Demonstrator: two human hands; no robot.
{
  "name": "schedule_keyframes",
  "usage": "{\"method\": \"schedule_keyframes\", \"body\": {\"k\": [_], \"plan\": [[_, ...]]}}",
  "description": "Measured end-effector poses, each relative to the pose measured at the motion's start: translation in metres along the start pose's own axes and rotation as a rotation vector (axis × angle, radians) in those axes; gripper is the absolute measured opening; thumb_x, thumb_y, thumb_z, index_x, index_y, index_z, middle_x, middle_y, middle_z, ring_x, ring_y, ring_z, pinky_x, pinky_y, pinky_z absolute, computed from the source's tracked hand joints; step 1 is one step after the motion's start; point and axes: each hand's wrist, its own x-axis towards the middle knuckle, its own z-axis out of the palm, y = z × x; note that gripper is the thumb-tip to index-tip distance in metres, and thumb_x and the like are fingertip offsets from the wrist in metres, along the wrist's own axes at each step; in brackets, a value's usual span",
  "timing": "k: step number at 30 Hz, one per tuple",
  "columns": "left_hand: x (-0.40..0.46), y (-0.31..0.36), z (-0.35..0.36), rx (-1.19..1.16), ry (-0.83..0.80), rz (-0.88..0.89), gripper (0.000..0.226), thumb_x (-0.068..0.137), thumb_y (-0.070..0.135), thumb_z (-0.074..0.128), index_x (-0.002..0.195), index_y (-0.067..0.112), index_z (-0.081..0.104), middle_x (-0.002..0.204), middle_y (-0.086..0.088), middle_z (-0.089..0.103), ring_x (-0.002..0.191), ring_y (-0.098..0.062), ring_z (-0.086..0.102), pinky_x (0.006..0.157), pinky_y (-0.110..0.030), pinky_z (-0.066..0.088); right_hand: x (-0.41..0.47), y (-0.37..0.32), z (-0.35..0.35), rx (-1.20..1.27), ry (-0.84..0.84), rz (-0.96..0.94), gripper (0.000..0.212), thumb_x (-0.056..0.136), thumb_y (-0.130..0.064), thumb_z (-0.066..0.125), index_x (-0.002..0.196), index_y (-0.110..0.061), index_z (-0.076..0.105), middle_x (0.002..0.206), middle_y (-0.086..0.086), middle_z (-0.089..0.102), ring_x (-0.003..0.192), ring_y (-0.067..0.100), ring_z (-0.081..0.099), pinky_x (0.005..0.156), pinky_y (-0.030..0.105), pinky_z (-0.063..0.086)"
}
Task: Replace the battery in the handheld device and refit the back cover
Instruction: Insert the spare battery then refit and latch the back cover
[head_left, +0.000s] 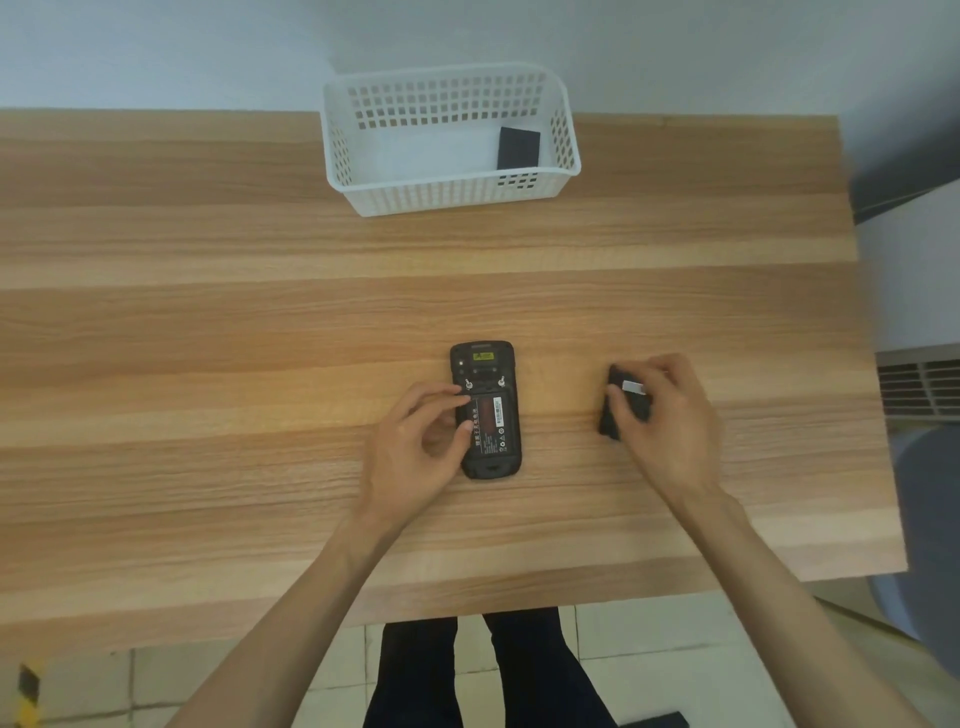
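Note:
The black handheld device lies face down on the wooden table, its back uncovered. A battery with a red label sits in its compartment. My left hand rests at the device's left edge, with its index finger and thumb touching the side. To the right, my right hand grips the black back cover, tilted on the tabletop, with a small white label showing between the fingers. Another black battery lies inside the white basket.
A white perforated plastic basket stands at the table's far edge, holding only the black battery. The table's right edge runs near my right arm. Below the near edge are my legs and a tiled floor.

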Motion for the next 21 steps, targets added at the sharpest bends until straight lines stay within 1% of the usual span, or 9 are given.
{"method": "schedule_keyframes", "body": {"k": [2,4,7,10,12,14,16,19,21], "plan": [[-0.002,0.000,-0.002,-0.018,-0.009,-0.002,0.023,0.091,0.017,0.074,0.114,0.015,0.075,0.129,0.008,0.066,0.087,-0.004,0.071,0.072,-0.028,0.062,0.005,0.019,-0.006,-0.097,-0.002,0.146,0.046,0.088,-0.055,0.065,0.118,-0.020,0.064,0.117,-0.001,0.059,0.095,0.024,0.067,0.069,0.036,0.054],[-0.004,-0.001,-0.003,-0.023,-0.011,0.002,0.020,0.092,0.014,0.073,0.112,0.014,0.075,0.130,0.008,0.066,0.086,-0.004,0.071,0.072,-0.026,0.062,0.005,0.030,-0.007,-0.182,-0.054,0.252,0.064,0.081,-0.070,0.063,0.111,-0.014,0.059,0.115,0.004,0.056,0.089,0.029,0.066,0.066,0.037,0.050],[-0.007,-0.001,-0.004,-0.031,-0.013,0.016,0.020,0.093,0.009,0.071,0.111,0.013,0.075,0.132,0.009,0.067,0.090,-0.003,0.072,0.070,-0.024,0.061,0.003,0.034,-0.003,-0.235,-0.155,0.307,0.077,0.072,-0.076,0.068,0.108,-0.009,0.056,0.111,0.006,0.055,0.089,0.030,0.063,0.068,0.040,0.052],[-0.008,-0.001,-0.006,-0.034,-0.032,0.005,0.025,0.093,0.006,0.069,0.116,0.014,0.074,0.134,0.011,0.067,0.097,-0.002,0.071,0.072,-0.020,0.060,0.005,0.039,0.006,-0.109,-0.199,0.355,0.069,0.067,-0.067,0.078,0.105,-0.012,0.061,0.109,0.004,0.059,0.089,0.025,0.064,0.070,0.040,0.054],[-0.008,0.000,-0.007,-0.033,-0.042,-0.006,0.027,0.093,0.005,0.069,0.118,0.016,0.073,0.134,0.011,0.067,0.098,-0.001,0.070,0.073,-0.018,0.059,0.010,0.043,0.010,-0.012,-0.203,0.361,0.062,0.063,-0.064,0.081,0.097,-0.016,0.065,0.100,0.002,0.064,0.084,0.020,0.064,0.067,0.036,0.053],[-0.008,0.001,-0.009,-0.027,-0.039,-0.018,0.029,0.093,0.005,0.068,0.119,0.017,0.071,0.131,0.012,0.067,0.096,-0.001,0.069,0.073,-0.021,0.059,0.012,0.040,0.007,0.088,-0.219,0.365,0.049,0.066,-0.048,0.089,0.092,-0.016,0.062,0.089,-0.001,0.066,0.078,0.017,0.063,0.060,0.029,0.045],[-0.007,0.001,-0.010,-0.019,-0.017,-0.038,0.031,0.093,0.005,0.067,0.121,0.019,0.068,0.124,0.010,0.067,0.097,-0.003,0.068,0.077,-0.030,0.059,0.015,0.033,0.002,0.189,-0.226,0.359,0.038,0.071,-0.028,0.091,0.087,-0.015,0.059,0.084,0.001,0.068,0.072,0.017,0.063,0.056,0.023,0.040],[-0.003,0.004,-0.009,-0.030,0.015,-0.125,0.027,0.093,0.008,0.066,0.119,0.017,0.067,0.114,0.007,0.066,0.097,-0.003,0.066,0.085,-0.035,0.057,0.017,0.017,-0.009,0.257,-0.179,0.281,0.030,0.075,-0.017,0.088,0.081,-0.016,0.059,0.080,-0.003,0.068,0.077,0.011,0.066,0.061,0.020,0.044],[-0.001,0.007,-0.009,-0.060,0.017,-0.188,0.021,0.095,0.012,0.066,0.115,0.016,0.069,0.111,0.007,0.068,0.096,-0.001,0.065,0.087,-0.030,0.055,0.017,0.003,-0.017,0.315,-0.118,0.215,0.027,0.077,-0.018,0.086,0.082,-0.014,0.060,0.081,-0.004,0.068,0.084,0.002,0.066,0.065,0.023,0.050]]}}
